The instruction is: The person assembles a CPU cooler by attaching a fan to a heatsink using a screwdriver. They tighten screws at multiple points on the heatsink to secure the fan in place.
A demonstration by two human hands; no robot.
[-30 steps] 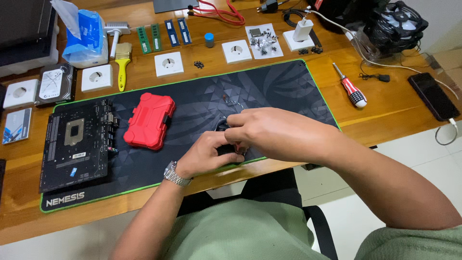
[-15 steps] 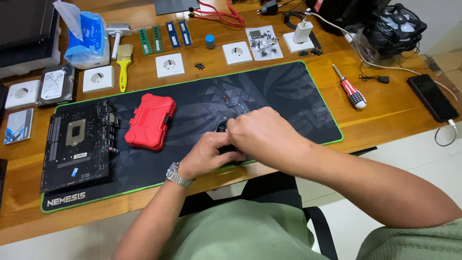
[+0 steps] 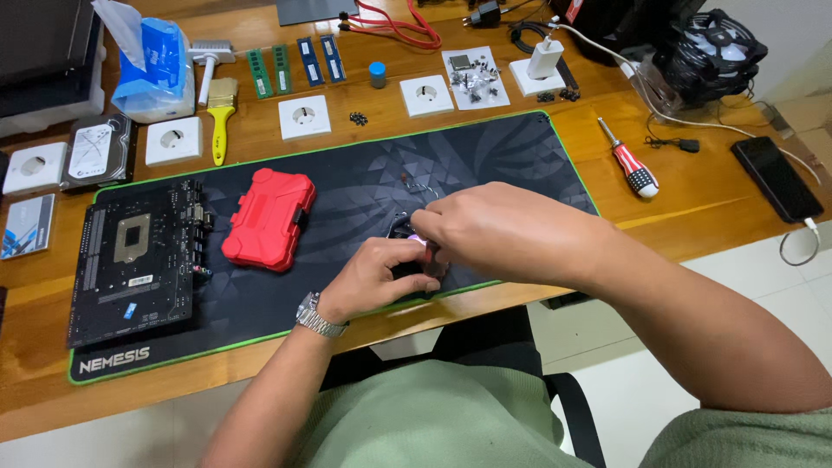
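Item: small dark part [image 3: 406, 232], on the black mat [image 3: 520, 156], near its front edge, right of centre. Mostly hidden under both hands; a purple-pink glint shows between the fingers. Kind and long axis cannot be told.

Left hand [image 3: 373, 282]: comes in from below, wristwatch [image 3: 319, 315] on the wrist, fingers curled closed against the part's near side. It appears to pinch or steady the part.

Right hand [image 3: 498, 232]: comes in from the right, lies over the part's top and far side, fingertips bent down onto it. Closed on the part or on something fixed to it; which one cannot be told.

Key relation: the part lies between the two hands, directly under the right fingertips and just beyond the left thumb. Both hands touch it; neither is nearer.

Also on the mat: red case [image 3: 269, 218], shut, left of the hands and apart from them; motherboard [image 3: 139, 260] at the far left end.

On the worktop [image 3: 693, 208] beyond the mat: screwdriver [image 3: 631, 166] with a red-and-white handle to the right, phone [image 3: 776, 178] on a cable at the right edge, yellow brush [image 3: 222, 117], memory sticks [image 3: 295, 65], several white square pads, loose screws.
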